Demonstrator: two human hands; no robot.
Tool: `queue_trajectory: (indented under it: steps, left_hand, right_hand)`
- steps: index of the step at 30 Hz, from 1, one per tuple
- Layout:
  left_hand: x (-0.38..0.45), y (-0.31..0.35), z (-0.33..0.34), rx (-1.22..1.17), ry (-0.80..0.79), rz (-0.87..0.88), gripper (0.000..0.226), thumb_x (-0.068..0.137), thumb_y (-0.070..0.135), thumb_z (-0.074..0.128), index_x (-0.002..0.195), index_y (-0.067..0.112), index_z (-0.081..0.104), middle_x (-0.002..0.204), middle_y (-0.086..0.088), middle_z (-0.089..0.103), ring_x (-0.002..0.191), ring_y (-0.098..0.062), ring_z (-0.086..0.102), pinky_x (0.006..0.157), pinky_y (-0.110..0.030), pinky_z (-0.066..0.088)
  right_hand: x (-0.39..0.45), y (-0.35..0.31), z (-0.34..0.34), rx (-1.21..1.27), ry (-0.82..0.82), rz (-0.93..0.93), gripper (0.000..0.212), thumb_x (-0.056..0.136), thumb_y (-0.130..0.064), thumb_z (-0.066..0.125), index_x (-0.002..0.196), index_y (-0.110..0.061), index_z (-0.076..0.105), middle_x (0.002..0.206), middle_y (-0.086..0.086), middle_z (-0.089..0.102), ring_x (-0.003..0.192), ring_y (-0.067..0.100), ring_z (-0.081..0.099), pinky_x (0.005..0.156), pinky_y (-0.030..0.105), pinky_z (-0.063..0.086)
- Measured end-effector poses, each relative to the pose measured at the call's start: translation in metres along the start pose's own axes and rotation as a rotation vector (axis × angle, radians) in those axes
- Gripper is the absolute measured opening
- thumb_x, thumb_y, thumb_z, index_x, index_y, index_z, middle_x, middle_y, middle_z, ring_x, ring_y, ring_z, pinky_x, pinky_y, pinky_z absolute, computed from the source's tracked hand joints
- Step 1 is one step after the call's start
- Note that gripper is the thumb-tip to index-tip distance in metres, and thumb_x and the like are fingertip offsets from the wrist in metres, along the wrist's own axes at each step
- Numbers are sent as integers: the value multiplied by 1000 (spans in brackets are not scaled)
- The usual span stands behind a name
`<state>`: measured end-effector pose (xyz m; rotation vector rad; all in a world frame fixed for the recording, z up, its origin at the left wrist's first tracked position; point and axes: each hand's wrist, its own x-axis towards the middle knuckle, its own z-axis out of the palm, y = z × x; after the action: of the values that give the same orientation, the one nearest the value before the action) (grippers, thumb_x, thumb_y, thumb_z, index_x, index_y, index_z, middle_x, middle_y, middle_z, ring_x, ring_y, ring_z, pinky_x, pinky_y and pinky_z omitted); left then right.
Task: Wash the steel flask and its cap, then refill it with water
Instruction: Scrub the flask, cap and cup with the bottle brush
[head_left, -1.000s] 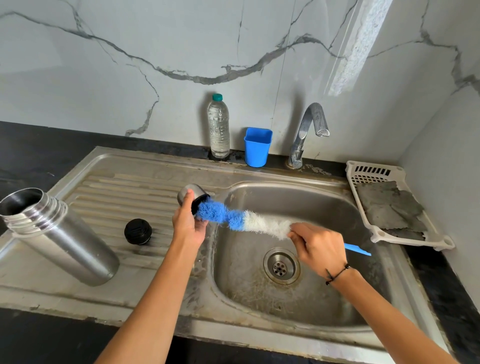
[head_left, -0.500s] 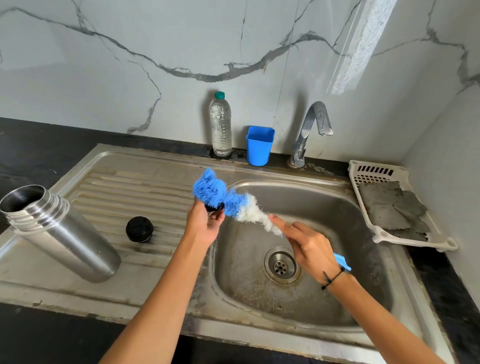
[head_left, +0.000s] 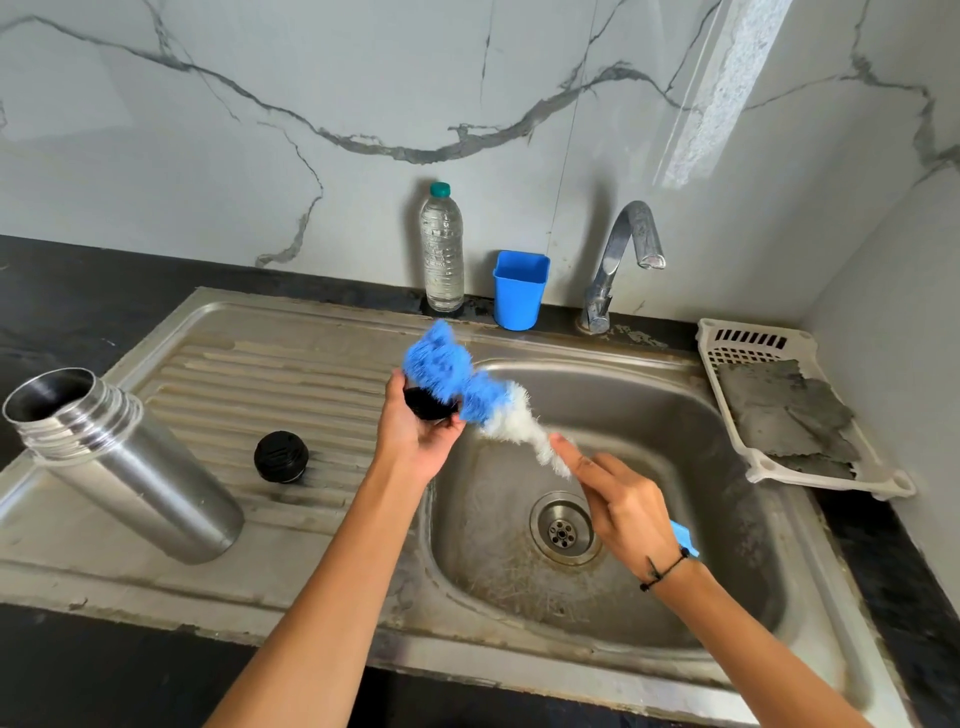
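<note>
— On the dark counter, what is the biggest thing?
— It is the steel sink. It has a bowl on the right and a ridged side on the left.

— Where is the steel flask?
— It stands on the ridged side, far left, and its mouth is open.

— What is by the wall?
— A tap, a water bottle and a blue cup. A white tray sits to the right of the bowl.

— What is the right hand doing?
— Its fingers curl round the brush handle, with one finger laid along the white bristles.

— And the left hand?
— Its fingers wrap round the cap, at the bowl's left edge. The blue bristles touch the cap's dark open side.

— What is the small black thing?
— It is a black stopper. It lies on the ridged side, between the flask and the left hand.
</note>
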<state>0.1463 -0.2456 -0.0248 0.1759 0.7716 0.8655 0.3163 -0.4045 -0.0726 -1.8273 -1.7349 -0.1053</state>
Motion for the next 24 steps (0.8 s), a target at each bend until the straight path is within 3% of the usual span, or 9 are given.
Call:
queue_trajectory:
  steps: [4, 7, 8, 11, 13, 17, 20, 24]
  left_hand:
    - [-1, 5, -2, -140, -14, -84, 48, 97, 45, 39, 111, 1, 52, 111, -22, 55, 74, -27, 52, 58, -27, 49]
    - [-1, 6, -3, -94, -53, -43, 44, 99, 45, 39, 106, 7, 59, 108, -19, 62, 91, -31, 60, 87, -36, 50]
    - [-3, 5, -2, -78, -67, -32, 43, 97, 46, 42, 103, 8, 60, 107, -18, 63, 95, -30, 60, 91, -37, 50]
    - [-8, 5, 0, -43, -49, -17, 31, 92, 39, 56, 94, 8, 58, 101, -17, 62, 89, -27, 61, 69, -27, 55]
    - [-7, 6, -1, -31, -24, -13, 25, 90, 32, 61, 95, 7, 58, 104, -17, 61, 96, -27, 59, 65, -28, 55]
    - [-6, 10, -4, -85, 12, -30, 43, 87, 41, 61, 101, 1, 55, 102, -20, 57, 93, -29, 58, 76, -33, 52]
    - [-4, 10, -3, -93, 8, -43, 39, 89, 38, 56, 106, 3, 57, 110, -18, 59, 98, -29, 59, 88, -36, 51]
    - [-6, 8, -5, -106, -15, -133, 44, 94, 40, 43, 109, -1, 53, 96, -20, 55, 66, -25, 54, 55, -25, 49]
  right_hand:
    - [-1, 2, 1, 5, 45, 45, 57, 88, -11, 41, 139, -35, 36, 68, -2, 49, 50, 21, 46, 40, 33, 47]
    - [-6, 0, 2, -23, 11, -18, 74, 78, 3, 51, 139, -36, 35, 66, -4, 43, 49, 20, 41, 38, 31, 45]
    - [-6, 0, 2, -20, 6, -4, 76, 77, 4, 52, 140, -36, 34, 66, -3, 43, 49, 21, 41, 38, 32, 45]
    - [-6, 1, 2, 2, 27, 33, 73, 78, 3, 51, 139, -34, 35, 67, -3, 45, 49, 22, 42, 39, 33, 46]
    - [-7, 4, 2, 3, 21, 6, 73, 78, 4, 51, 139, -34, 37, 67, -4, 43, 49, 20, 41, 40, 31, 46]
    - [-10, 5, -1, 30, 27, 13, 72, 80, 1, 50, 140, -36, 35, 67, -6, 40, 49, 18, 41, 40, 31, 46]
    - [-10, 1, 0, 8, 0, -51, 77, 77, 4, 52, 140, -36, 34, 68, -9, 35, 50, 17, 39, 40, 30, 45]
    - [-5, 3, 4, 23, 43, 33, 72, 78, 3, 52, 139, -33, 36, 68, -6, 41, 50, 17, 41, 41, 30, 46]
